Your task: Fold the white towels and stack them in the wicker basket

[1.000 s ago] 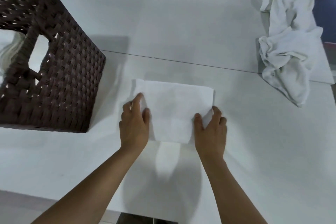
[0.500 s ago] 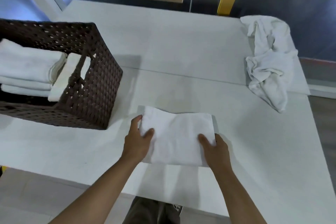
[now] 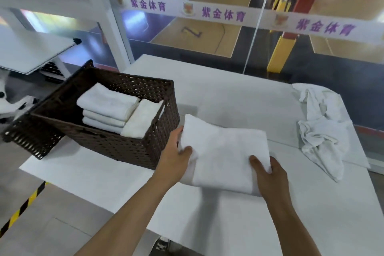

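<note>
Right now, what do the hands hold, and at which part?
Both hold the folded towel: left hand its left edge, right hand its near right corner.

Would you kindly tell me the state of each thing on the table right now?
Held towel: folded, gripped at both ends.
Left hand: grips its left end.
Right hand: grips its right end.
Basket: open-topped, partly filled.
Stack: folded towels, flat in basket.
Leaning towel: folded, tilted beside stack.
Pile: crumpled, unfolded, on table.

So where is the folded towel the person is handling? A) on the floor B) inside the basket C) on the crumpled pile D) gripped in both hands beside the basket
D: the left hand and right hand grip the folded towel beside the wicker basket.
</note>
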The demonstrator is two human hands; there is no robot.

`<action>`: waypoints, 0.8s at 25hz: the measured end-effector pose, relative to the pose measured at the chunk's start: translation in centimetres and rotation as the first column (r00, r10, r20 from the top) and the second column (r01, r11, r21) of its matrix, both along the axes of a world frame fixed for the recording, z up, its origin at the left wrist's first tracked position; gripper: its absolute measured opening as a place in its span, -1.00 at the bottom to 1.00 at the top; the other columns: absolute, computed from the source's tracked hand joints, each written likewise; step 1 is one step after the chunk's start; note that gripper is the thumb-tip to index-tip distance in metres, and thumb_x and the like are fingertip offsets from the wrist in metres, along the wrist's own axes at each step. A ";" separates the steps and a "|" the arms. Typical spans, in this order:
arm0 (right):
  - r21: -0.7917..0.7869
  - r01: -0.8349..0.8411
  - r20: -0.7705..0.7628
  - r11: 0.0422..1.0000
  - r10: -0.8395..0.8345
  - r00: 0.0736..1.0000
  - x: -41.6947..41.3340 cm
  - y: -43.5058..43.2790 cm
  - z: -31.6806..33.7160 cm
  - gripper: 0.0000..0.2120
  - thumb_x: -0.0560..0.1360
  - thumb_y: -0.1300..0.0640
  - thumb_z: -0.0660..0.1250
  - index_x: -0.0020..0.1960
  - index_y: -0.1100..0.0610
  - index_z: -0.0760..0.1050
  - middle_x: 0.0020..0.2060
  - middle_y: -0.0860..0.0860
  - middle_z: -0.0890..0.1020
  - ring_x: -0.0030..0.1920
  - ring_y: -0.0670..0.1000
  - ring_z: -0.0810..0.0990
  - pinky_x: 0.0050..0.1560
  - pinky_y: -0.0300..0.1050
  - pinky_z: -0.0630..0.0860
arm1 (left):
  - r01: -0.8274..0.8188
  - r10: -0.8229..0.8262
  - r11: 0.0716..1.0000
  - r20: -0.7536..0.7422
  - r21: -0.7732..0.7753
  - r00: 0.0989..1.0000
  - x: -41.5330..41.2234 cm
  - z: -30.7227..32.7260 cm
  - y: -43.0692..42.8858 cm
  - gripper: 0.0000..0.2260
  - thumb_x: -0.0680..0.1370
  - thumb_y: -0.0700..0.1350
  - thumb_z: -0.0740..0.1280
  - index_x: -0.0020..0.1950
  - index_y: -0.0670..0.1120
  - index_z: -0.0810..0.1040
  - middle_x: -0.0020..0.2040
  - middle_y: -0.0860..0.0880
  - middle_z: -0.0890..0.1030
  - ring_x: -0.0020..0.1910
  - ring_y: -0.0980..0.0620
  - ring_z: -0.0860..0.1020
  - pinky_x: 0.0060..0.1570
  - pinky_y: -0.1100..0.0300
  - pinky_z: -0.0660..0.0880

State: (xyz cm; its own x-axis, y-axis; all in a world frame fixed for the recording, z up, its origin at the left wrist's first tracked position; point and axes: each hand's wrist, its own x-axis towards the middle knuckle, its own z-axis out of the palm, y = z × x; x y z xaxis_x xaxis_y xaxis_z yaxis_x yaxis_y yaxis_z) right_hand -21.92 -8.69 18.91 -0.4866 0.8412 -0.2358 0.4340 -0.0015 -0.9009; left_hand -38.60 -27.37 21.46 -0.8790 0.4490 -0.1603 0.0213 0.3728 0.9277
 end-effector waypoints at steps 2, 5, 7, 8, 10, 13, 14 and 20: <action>0.024 0.000 -0.026 1.000 0.001 1.000 -1.3 -0.6 1.5 -0.80 0.56 -0.06 0.39 0.10 0.03 0.55 -0.08 -0.12 0.64 -0.08 -0.18 0.56 -0.11 -0.06 0.42 | 0.011 -0.011 1.000 -0.016 0.024 1.000 -1.4 1.7 -0.8 -0.49 0.57 -0.24 0.30 0.47 0.10 0.33 0.23 0.23 0.48 0.27 0.19 0.45 0.26 0.28 0.29; 0.057 0.013 -0.051 0.998 -0.010 0.999 -4.3 -1.7 3.5 -0.82 0.56 -0.05 0.40 0.07 0.03 0.56 -0.08 -0.14 0.63 -0.08 -0.09 0.58 -0.03 -0.04 0.43 | 0.026 -0.024 0.998 -0.044 0.048 0.999 -4.3 3.8 -2.4 -0.49 0.57 -0.19 0.29 0.48 0.14 0.32 0.29 0.16 0.50 0.26 0.10 0.48 0.30 0.16 0.38; 0.075 0.018 -0.047 0.997 -0.015 0.999 -6.7 -2.7 4.3 -0.80 0.55 -0.06 0.40 0.08 0.03 0.57 -0.07 -0.15 0.63 -0.03 0.00 0.59 0.03 -0.01 0.46 | 0.052 -0.049 0.997 -0.053 0.062 0.997 -6.8 4.9 -3.6 -0.50 0.58 -0.16 0.29 0.47 0.18 0.31 0.25 0.23 0.50 0.20 0.16 0.50 0.28 0.12 0.42; 0.082 0.024 -0.047 0.996 -0.021 0.999 -8.1 -3.3 4.5 -0.80 0.55 -0.06 0.40 0.09 0.04 0.57 -0.07 -0.15 0.63 -0.01 0.01 0.59 0.05 0.01 0.48 | 0.070 -0.067 0.995 -0.051 0.066 0.996 -8.4 5.2 -4.4 -0.51 0.58 -0.15 0.28 0.46 0.21 0.30 0.22 0.28 0.50 0.16 0.21 0.50 0.24 0.13 0.43; 0.094 0.045 -0.047 0.995 -0.040 0.998 -10.7 -4.6 4.9 -0.79 0.54 -0.05 0.42 0.09 0.05 0.58 -0.06 -0.12 0.64 0.02 0.04 0.61 0.10 0.05 0.52 | 0.116 -0.114 0.991 -0.041 0.064 0.993 -11.3 5.5 -5.8 -0.53 0.62 -0.12 0.25 0.47 0.24 0.27 0.19 0.26 0.50 0.11 0.22 0.51 0.18 0.12 0.44; 0.114 0.071 -0.056 0.991 -0.065 0.996 -14.7 -6.5 5.7 -0.81 0.53 -0.04 0.43 0.07 0.04 0.58 -0.06 -0.12 0.66 0.02 0.05 0.63 0.06 0.04 0.54 | 0.177 -0.175 0.983 -0.053 0.041 0.983 -16.1 5.4 -8.2 -0.56 0.66 -0.12 0.17 0.49 0.24 0.24 0.12 0.05 0.55 0.00 0.09 0.54 0.12 0.08 0.47; 0.133 0.069 -0.052 0.989 -0.062 0.997 -16.2 -7.2 6.2 -0.81 0.53 -0.04 0.43 0.07 0.03 0.58 -0.06 -0.13 0.66 0.02 0.04 0.63 0.02 0.00 0.53 | 0.194 -0.193 0.981 -0.044 0.024 0.980 -17.6 5.1 -9.1 -0.54 0.66 -0.15 0.17 0.50 0.24 0.23 0.06 0.01 0.56 -0.07 0.07 0.55 0.06 0.09 0.49; 0.266 -0.098 -0.022 0.959 0.107 0.994 -23.6 -10.6 10.5 -0.80 0.54 -0.05 0.41 0.16 -0.11 0.57 -0.01 -0.21 0.66 0.02 -0.12 0.61 -0.01 -0.07 0.52 | 0.143 -0.152 0.988 0.184 0.065 0.971 -24.4 3.0 -14.4 -0.43 0.59 -0.32 0.25 0.52 0.10 0.26 0.22 -0.05 0.62 0.17 0.01 0.60 0.24 0.05 0.52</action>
